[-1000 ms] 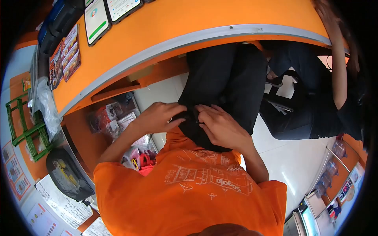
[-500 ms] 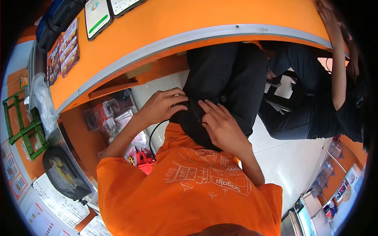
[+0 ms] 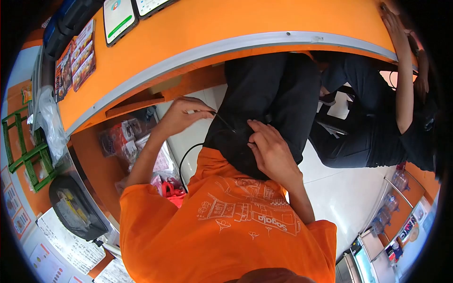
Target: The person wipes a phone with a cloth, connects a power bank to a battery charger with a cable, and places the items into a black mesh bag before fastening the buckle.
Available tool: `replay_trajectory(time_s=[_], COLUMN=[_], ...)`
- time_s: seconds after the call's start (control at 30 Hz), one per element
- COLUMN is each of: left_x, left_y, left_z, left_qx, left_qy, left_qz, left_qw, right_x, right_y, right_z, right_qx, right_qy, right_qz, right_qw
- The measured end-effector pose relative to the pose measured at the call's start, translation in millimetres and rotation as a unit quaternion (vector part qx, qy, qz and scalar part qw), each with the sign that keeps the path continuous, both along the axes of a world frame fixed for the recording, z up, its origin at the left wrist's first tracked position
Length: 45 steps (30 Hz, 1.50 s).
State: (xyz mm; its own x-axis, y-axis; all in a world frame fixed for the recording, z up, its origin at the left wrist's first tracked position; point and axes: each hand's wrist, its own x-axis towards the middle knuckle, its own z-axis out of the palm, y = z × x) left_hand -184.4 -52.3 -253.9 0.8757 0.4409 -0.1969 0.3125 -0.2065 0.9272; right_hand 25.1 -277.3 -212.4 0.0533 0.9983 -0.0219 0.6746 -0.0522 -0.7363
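Over the lap, my left hand (image 3: 181,115) pinches a thin black cable (image 3: 224,121) between thumb and fingertips. That strand slants down toward the black trousers (image 3: 264,89), where it is hard to follow against the dark cloth. Low on the thighs rests my right hand (image 3: 272,150), its index finger fairly straight and the others bent inward. Whatever its fingertips hold, if anything, blends into the black fabric. Another stretch of black cable (image 3: 183,160) curves beside the orange shirt, left of the waist.
An orange counter (image 3: 226,28) with a metal edge arches over my knees, carrying two phones (image 3: 119,21) and printed menus (image 3: 75,61). Packets (image 3: 125,137) fill a shelf below. At right sits another person (image 3: 368,127), arm on the counter. A black pouch (image 3: 75,207) lies left.
My left hand has moved left and up, away from my right hand, drawing the cable into view. My right hand has shifted slightly right, and its fingers have curled more.
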Motion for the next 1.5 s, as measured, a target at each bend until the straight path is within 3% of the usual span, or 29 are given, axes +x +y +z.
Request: replay_trajectory(time_s=[0.1, 0.23, 0.43, 0.53, 0.63, 0.77, 0.83, 1.07, 1.13, 1.37, 1.5], left_x=[-10.5, -24.9, -23.2, -14.2, -12.6, -1.8, 0.8, 2.9, 4.4, 19.4, 31.0], left_y=[12.0, 14.1, 20.2, 21.2, 19.0, -17.5, -29.9, -39.3, -36.5, -20.9, -13.8], left_z=[0.7, -12.9, -32.6, -29.4, -12.6, 18.3, 16.0, 13.0, 6.1, -8.0, -5.0], left_qx=[0.053, -0.071, -0.118, -0.129, -0.049, -0.075, -0.053, 0.083, 0.127, 0.223, 0.07], left_qy=[0.047, 0.037, 0.017, 0.067, 0.087, 0.025, 0.019, 0.022, -0.023, -0.093, -0.01], left_qz=[-0.026, 0.003, -0.02, -0.052, -0.077, -0.058, -0.097, -0.07, -0.079, -0.1, -0.121], left_qw=[0.997, 0.997, 0.993, 0.988, 0.992, 0.995, 0.994, 0.994, 0.988, 0.965, 0.99], right_x=[1.5, 1.2, -5.7, -6.6, -9.5, -18.9, -24.9, -36.0, -37.5, -19.8, -10.6], right_y=[-1.2, -4.4, -18.4, -21.5, -17.3, -1.4, 10.2, 33.2, 36.1, 30.1, 26.8], right_z=[-0.7, 6.9, 25.8, 27.1, 30.1, 24.6, 23.2, 12.2, 3.3, 0.5, 4.3], right_qx=[0.005, 0.023, 0.005, -0.001, -0.012, -0.001, 0.019, 0.001, -0.007, 0.021, 0.038], right_qy=[-0.003, -0.019, -0.066, -0.075, -0.069, -0.088, -0.107, -0.147, -0.155, -0.064, -0.021], right_qz=[-0.002, 0.001, 0.02, 0.03, 0.006, -0.006, -0.014, -0.002, 0.003, 0.043, 0.022], right_qw=[1.0, 1.0, 0.998, 0.997, 0.998, 0.996, 0.994, 0.989, 0.988, 0.997, 0.999])
